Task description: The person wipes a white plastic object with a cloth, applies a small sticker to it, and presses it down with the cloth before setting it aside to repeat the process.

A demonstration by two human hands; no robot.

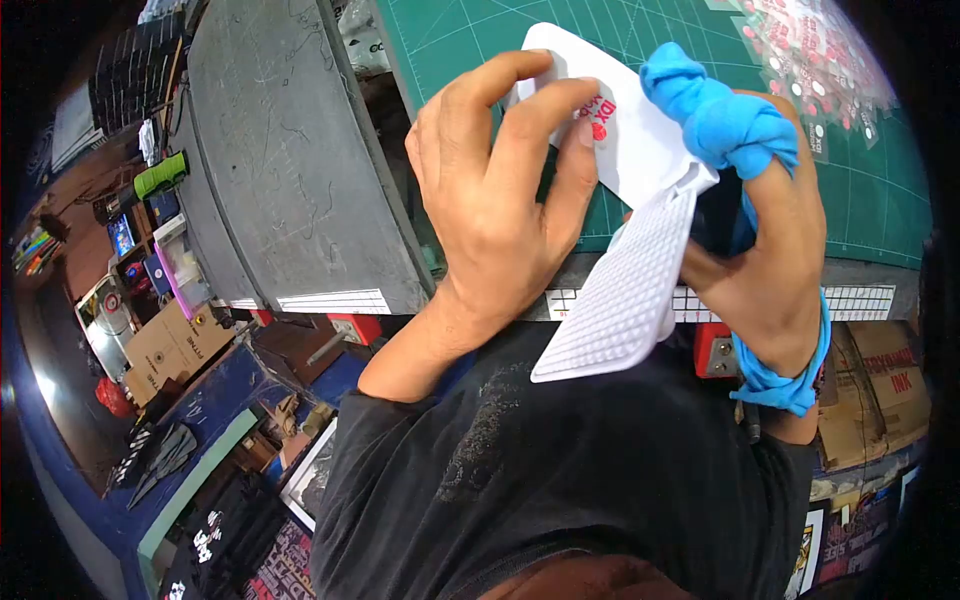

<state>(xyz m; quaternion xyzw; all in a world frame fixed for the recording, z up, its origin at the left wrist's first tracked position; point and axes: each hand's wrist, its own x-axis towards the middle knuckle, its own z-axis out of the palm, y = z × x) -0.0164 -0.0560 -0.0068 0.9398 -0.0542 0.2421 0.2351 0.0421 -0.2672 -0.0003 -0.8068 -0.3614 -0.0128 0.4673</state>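
Observation:
A white slipper-like piece point(622, 290) is held up in front of me, tilted. Its near part has a bumpy waffle texture; the smooth far part carries a small red print with lettering. My left hand point(505, 165) has its curled fingertips and thumb on the smooth part, beside the print. My right hand point(770, 250) grips the piece from the right, with several of its fingers hidden behind it. Blue cloth point(720, 115) is knotted over a finger of that hand, and a blue strip point(785, 375) circles the wrist.
Under the hands lies a green cutting mat point(450, 40). Clear film with red and white prints point(810, 60) lies at its far right. A grey board point(270, 140) is on the left, with ruler strips along the bench's near edge. Cardboard boxes point(880, 385) stand below right.

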